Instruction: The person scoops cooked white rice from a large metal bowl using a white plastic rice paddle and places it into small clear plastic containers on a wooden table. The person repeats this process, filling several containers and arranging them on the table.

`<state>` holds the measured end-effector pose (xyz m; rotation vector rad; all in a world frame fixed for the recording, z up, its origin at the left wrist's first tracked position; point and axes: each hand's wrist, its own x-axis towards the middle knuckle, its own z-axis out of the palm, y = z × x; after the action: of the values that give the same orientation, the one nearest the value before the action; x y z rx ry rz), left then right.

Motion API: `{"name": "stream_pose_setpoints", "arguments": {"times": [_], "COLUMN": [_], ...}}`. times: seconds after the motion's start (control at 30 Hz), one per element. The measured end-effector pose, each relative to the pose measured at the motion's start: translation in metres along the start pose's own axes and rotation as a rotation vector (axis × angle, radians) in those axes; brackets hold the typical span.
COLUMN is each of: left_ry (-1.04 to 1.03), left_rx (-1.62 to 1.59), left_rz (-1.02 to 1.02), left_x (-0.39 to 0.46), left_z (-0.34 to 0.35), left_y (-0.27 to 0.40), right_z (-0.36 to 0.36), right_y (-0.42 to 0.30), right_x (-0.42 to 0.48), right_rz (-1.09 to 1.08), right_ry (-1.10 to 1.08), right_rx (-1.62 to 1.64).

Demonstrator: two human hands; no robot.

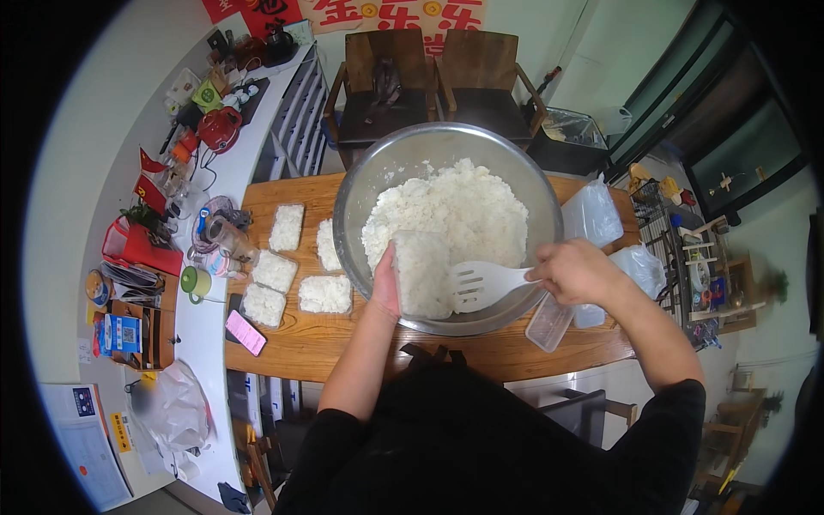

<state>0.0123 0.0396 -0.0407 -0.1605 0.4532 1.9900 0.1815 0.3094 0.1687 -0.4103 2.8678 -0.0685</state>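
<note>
My left hand (386, 286) holds a clear plastic container of white rice (423, 273) over the near side of a large steel bowl (444, 135). A heap of cooked rice (457, 199) fills much of the bowl's bottom. Gripped by its handle in my right hand (573, 270) is a white slotted spatula (486, 286), its blade against the container's right side. Left of the bowl, several rice-filled containers sit on the wooden table, among them one near the bowl (325, 294) and one farther back (286, 227).
On the wooden table (380, 351), an empty clear container (549, 322) and bagged plastic containers (592, 212) lie to the bowl's right. A pink-screened phone (245, 333) rests at the left edge. A white counter (215, 360) holds a red kettle (219, 129). Two wooden chairs (386, 84) stand behind.
</note>
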Motion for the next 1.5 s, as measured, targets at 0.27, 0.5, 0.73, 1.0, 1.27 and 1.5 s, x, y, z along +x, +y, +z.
{"name": "stream_pose_setpoints", "arguments": {"times": [0.27,0.5,0.73,1.0,1.27,1.5], "left_ry": [-0.089,-0.205,-0.090,-0.016,0.008,0.026], "left_rx": [-0.035,-0.103,-0.114,-0.067,-0.017,-0.027], "left_rz": [0.095,0.089,0.185,0.189,0.235,0.202], "left_x": [0.000,-0.002,-0.006,-0.003,-0.010,-0.006], "left_z": [-0.013,0.004,0.008,-0.002,-0.002,0.000], "left_y": [0.005,-0.003,-0.002,-0.010,-0.010,-0.015], "right_z": [0.032,0.131,0.081,0.059,0.051,0.047], "right_y": [0.020,0.014,-0.006,-0.048,-0.063,-0.087], "right_x": [-0.028,-0.034,-0.044,-0.011,0.012,0.037], "right_rz": [0.186,0.544,0.585,0.365,0.370,0.556], "right_ry": [0.141,0.209,0.216,0.424,0.343,0.276], "right_rx": [0.065,0.319,0.366,0.604,0.627,0.881]}}
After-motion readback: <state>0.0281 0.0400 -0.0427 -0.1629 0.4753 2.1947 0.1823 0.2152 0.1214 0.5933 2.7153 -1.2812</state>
